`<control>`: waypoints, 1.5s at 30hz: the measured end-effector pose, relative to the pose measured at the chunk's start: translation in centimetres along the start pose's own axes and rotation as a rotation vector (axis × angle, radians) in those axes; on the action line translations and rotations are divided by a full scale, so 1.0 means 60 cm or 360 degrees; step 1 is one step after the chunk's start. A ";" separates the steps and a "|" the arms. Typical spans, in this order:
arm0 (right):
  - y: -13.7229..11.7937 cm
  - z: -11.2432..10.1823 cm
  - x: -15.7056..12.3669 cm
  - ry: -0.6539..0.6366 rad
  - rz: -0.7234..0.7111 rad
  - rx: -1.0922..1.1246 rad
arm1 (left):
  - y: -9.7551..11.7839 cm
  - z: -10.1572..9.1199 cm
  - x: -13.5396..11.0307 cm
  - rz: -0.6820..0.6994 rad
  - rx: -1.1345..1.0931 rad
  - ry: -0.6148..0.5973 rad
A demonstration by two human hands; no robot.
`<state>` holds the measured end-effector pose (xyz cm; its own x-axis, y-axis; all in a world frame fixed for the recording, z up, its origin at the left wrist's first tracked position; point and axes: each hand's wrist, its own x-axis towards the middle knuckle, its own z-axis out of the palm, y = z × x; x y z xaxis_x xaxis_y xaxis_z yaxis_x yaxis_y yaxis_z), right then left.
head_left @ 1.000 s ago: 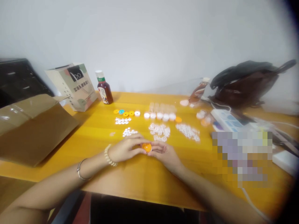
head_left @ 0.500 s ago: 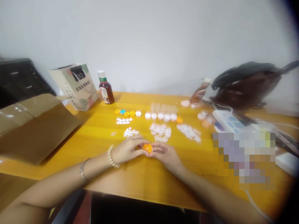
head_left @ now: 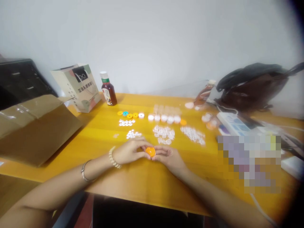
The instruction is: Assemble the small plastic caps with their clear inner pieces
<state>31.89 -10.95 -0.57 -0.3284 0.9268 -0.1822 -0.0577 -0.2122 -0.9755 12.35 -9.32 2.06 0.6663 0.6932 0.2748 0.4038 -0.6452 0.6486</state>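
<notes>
"Where's the orange round piece [head_left: 150, 152]?"

"Between the left hand [head_left: 131, 152] and the right hand [head_left: 172, 159], pinched by the fingertips of both, over the near part of the desk [head_left: 123, 186]."

"What sits around them?"

"Small white pieces [head_left: 132, 134] lie just beyond the left hand, right in the way forward. White openwork pieces [head_left: 163, 133] spread past the right hand, and farther back runs a row of white discs [head_left: 163, 118]. A dark bag [head_left: 254, 90] slumps at the back right."

"And the containers?"

"The bottle [head_left: 109, 94] at the back left stands upright, white-capped, dark red liquid inside. Beside it stands a printed paper bag [head_left: 86, 91]; what it holds is hidden. Same for the brown box [head_left: 40, 136] nearer on the left."
</notes>
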 end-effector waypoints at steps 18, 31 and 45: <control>-0.003 0.000 -0.005 -0.0151 0.0061 0.0287 | -0.012 -0.002 0.004 0.0033 -0.0147 0.0156; -0.006 -0.003 -0.004 -0.0241 0.0077 0.0278 | -0.008 -0.007 0.003 -0.0175 -0.0484 0.0084; -0.004 -0.001 -0.003 -0.0135 0.0013 0.0237 | -0.008 -0.012 0.008 -0.0414 -0.0931 0.0058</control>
<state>32.02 -11.03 -0.32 -0.4074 0.8967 -0.1729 -0.1915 -0.2690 -0.9439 11.99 -8.46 2.41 0.5668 0.8206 0.0732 0.1338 -0.1793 0.9747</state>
